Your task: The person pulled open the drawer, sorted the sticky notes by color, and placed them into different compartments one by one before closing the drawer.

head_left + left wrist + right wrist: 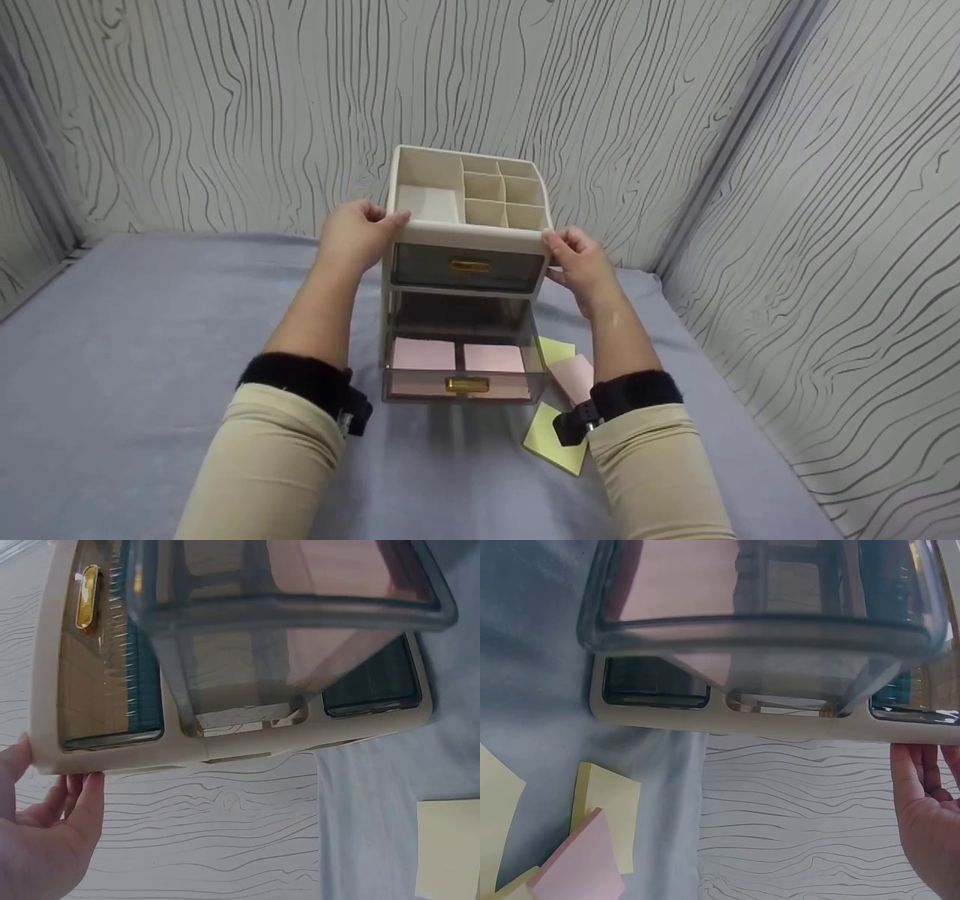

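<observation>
Left hand grasps the organizer at its 10 o'clock, thumb on the front rim, fingers at the side; right hand grasps it at 3 o'clock, thumb at the front corner; organizer upright at centre of the head view, over the cloth; divided tray at its 12 o'clock; middle drawer pulled out towards 6 o'clock, two pink stacks inside; loose yellow notes and pink note between 4 and 5 o'clock; wood-grain wall beyond, at 12.
</observation>
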Demonstrator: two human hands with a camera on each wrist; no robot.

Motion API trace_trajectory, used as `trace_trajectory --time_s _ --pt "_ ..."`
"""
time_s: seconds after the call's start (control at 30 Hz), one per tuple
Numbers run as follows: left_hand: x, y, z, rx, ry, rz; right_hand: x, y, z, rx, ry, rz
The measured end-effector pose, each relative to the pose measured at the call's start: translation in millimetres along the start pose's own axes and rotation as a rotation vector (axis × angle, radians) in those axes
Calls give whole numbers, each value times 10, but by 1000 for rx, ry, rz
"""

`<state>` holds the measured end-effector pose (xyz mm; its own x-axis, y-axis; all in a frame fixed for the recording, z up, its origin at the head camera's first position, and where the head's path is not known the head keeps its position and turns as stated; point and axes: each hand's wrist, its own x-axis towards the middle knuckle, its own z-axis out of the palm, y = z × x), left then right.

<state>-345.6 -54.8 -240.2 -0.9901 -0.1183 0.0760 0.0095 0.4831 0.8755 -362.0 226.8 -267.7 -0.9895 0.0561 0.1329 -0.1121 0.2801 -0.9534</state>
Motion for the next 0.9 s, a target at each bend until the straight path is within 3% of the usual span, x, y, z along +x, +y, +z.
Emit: trace_trajectory --time_s 0.27,0.6,0.77,0.9 --pt "6 24 -32 22 -41 -55 8 41 -4 -10 9 -42" --pt "4 39 -33 30 -41 -67 6 125 -137 -39 -89 -83" --pt "4 29 -37 33 -38 -55 5 269 -242 -99 -65 -48" --pt "8 20 -26 41 -40 -43 -16 446 -343 -229 -7 21"
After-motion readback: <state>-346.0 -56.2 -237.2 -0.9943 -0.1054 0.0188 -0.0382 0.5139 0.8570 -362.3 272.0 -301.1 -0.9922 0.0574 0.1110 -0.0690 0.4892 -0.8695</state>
